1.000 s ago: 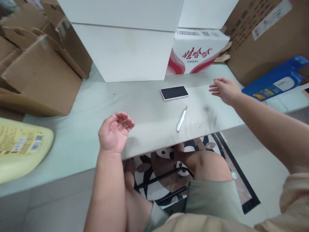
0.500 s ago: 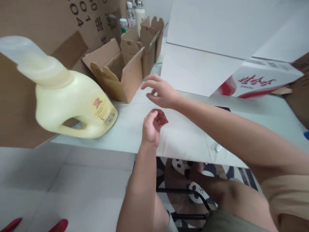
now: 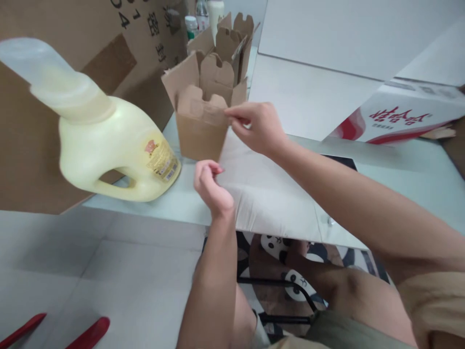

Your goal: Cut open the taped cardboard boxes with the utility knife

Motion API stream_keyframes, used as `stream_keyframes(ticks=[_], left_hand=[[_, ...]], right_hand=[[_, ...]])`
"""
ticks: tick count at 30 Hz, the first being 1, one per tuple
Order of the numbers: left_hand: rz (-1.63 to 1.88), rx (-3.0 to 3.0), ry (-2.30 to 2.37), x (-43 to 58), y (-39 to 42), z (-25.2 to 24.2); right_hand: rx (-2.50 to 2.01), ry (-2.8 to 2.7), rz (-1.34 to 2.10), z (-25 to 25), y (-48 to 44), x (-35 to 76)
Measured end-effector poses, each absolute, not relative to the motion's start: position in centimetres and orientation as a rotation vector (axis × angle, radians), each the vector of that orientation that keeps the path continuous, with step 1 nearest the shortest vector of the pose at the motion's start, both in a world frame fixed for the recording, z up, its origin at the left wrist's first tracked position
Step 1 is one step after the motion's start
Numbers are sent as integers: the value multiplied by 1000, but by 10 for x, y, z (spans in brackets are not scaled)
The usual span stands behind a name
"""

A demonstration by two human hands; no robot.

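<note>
A small open cardboard box [image 3: 199,127] stands upright on the pale table [image 3: 276,194], flaps up. My right hand [image 3: 256,127] reaches across from the right and pinches the box's front flap at its top edge. Just below it, over the table's near edge, my left hand [image 3: 210,186] hovers with its fingers curled in and nothing visible in them. A large pale-yellow plastic jug [image 3: 105,145] with a handle and a label lies to the left of the box.
More folded cardboard boxes [image 3: 232,41] stand behind the small one. A big brown carton [image 3: 72,29] fills the left. White boxes [image 3: 319,92] and a red-and-white printed carton [image 3: 403,118] line the back. A dark phone [image 3: 339,161] shows partly behind my right arm.
The view has turned left. My right hand swung from the table's right side across to the small cardboard box, took its flap and pulled the box upright and nearer. My left hand has curled tighter.
</note>
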State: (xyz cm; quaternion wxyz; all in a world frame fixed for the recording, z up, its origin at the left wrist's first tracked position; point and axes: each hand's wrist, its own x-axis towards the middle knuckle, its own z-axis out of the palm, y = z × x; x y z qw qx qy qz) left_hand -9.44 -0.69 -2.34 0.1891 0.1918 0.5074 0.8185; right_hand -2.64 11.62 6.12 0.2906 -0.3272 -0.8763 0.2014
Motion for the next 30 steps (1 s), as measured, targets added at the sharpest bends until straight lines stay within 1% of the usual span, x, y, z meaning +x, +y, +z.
stream_keyframes(ticks=[3, 5, 9, 13, 17, 23, 28, 30], left_hand=[[2597, 475, 1654, -101, -8, -22], [2592, 457, 1592, -105, -5, -23], [2186, 704, 1263, -97, 8, -28], [1877, 971, 980, -70, 18, -31], [1831, 1256, 1007, -50, 23, -36], [1889, 1432, 1220, -42, 32, -43], [1889, 1589, 1260, -39, 33, -40], [1838, 1689, 1302, -39, 31, -37]], right_hand=[[-820, -2187, 305, 55, 95, 51], [-762, -2073, 187, 49, 71, 105], [-708, -1934, 162, 22, 23, 191], [-883, -1817, 137, -18, 6, 224], [-1063, -1600, 315, -38, 12, 219], [-1106, -1487, 790, -45, 5, 227], [-830, -1504, 856, -55, -11, 237], [-813, -1546, 890, -54, -16, 238]])
